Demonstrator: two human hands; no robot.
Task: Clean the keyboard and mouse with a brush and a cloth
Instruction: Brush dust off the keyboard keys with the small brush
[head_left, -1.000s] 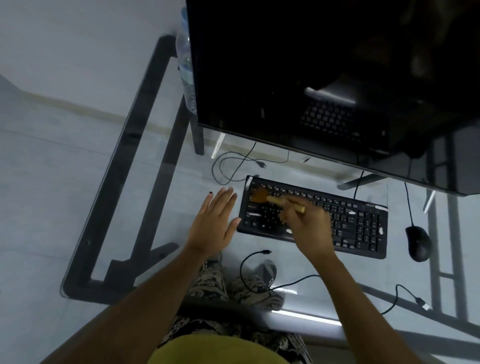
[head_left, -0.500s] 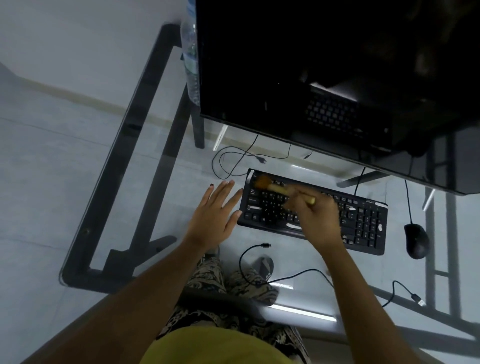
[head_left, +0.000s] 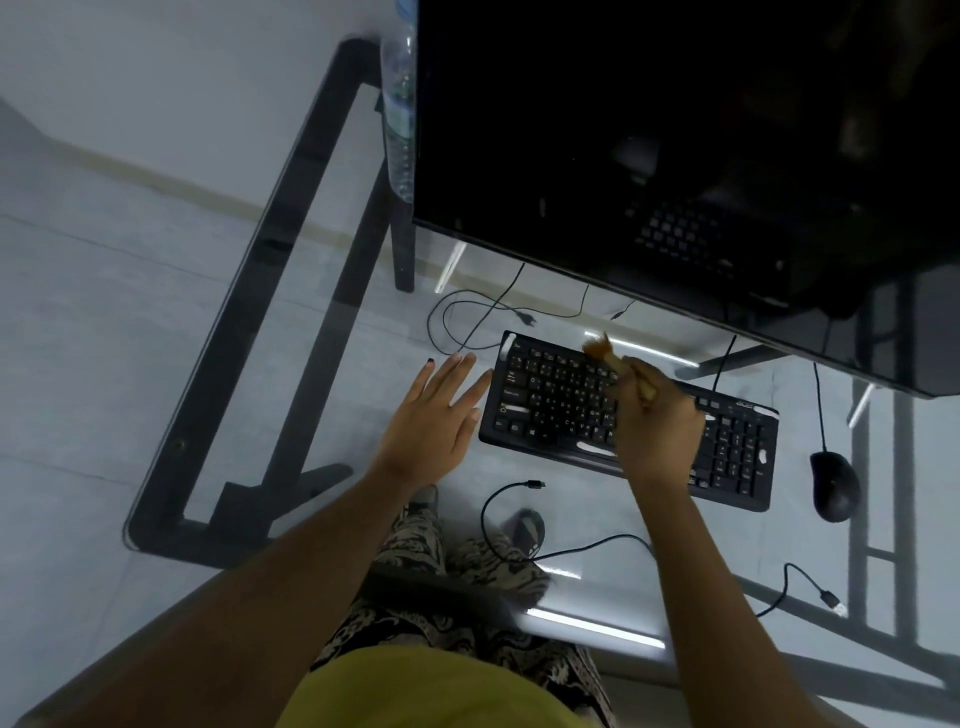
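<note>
A: We log the keyboard (head_left: 566, 405) lying flat on the glass desk (head_left: 322, 374), slanted, its left end farther from us than its right. Our right hand (head_left: 655, 423) is over the keyboard's middle, fingers clamped round the brush (head_left: 615, 361), handle pale and wooden, bristle end tan and blurred at the keyboard's far edge.

B: And the left hand (head_left: 434, 423)?

A: Spread flat, fingers apart, gripping nothing, just left of the keyboard's left end. We cannot tell whether the fingertips touch the casing.

B: Mouse?

A: The mouse (head_left: 834, 486) sits well to the right of the keyboard, apart from both hands; black, rounded, matte, with a thin cord running toward the far side.

B: Materials noted?

A: Keyboard: black plastic, rectangular, pale key legends, pale elongated keys near its near edge. Desk: clear glass on a dark frame, floor visible through it. A glossy black monitor (head_left: 675, 156) looms at the far side, reflecting the keys. Loose black cables (head_left: 498, 312) lie on the glass.
</note>
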